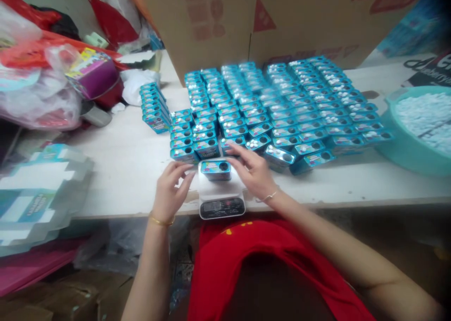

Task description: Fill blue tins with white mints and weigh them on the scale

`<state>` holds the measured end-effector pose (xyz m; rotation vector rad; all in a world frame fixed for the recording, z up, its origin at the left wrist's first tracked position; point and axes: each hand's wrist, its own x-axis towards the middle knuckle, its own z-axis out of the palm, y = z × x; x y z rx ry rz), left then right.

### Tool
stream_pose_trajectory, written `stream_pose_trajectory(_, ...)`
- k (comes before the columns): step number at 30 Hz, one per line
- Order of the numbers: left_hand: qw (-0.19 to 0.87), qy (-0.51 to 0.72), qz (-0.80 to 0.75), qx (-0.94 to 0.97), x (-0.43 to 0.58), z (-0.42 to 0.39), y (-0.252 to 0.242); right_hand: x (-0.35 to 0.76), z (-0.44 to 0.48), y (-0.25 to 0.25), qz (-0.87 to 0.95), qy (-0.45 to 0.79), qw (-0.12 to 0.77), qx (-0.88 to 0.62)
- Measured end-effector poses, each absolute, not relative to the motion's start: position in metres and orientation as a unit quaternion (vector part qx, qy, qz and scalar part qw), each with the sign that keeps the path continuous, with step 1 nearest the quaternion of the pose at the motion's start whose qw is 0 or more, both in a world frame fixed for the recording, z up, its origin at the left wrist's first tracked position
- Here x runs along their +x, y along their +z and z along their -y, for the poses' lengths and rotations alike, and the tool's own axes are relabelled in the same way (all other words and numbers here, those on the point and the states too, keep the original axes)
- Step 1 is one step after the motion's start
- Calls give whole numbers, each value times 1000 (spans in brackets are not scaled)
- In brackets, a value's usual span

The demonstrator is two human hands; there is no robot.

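Rows of blue tins [268,109] fill the table just beyond both hands, their labels too blurred to read. Between the hands, a white scale [221,199] carries one tin [215,169]. The left hand [172,190] is loosely curled and the right hand [252,171] spread, both flanking it and gripping nothing.

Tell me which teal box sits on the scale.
The single box atop the white scale, nearest the person; the other boxes lie in rows on the table.

Left hand [171,189] curled; right hand [252,170] flat, seemingly open.
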<state>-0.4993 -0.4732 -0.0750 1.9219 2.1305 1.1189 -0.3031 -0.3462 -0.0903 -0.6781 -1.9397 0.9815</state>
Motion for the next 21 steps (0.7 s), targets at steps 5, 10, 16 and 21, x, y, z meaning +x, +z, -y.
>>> stream_pose_trajectory(5, 43, 367, -676, 638, -501, 468, -75, -252, 343, -123, 734, 380, 426, -367)
stream_pose_trajectory(10, 64, 310, -635, 705, -497, 443, -79, -195, 353, -178, 698, 409, 326, -489)
stream_pose_trajectory(16, 113, 228, -616, 745, -503, 430, -87, -180, 360, -196, 683, 445, 288, -502)
stream_pose_trajectory(21, 104, 281, -632, 715, -509, 440, -72, -183, 355, -195, 678, 460, 280, -500)
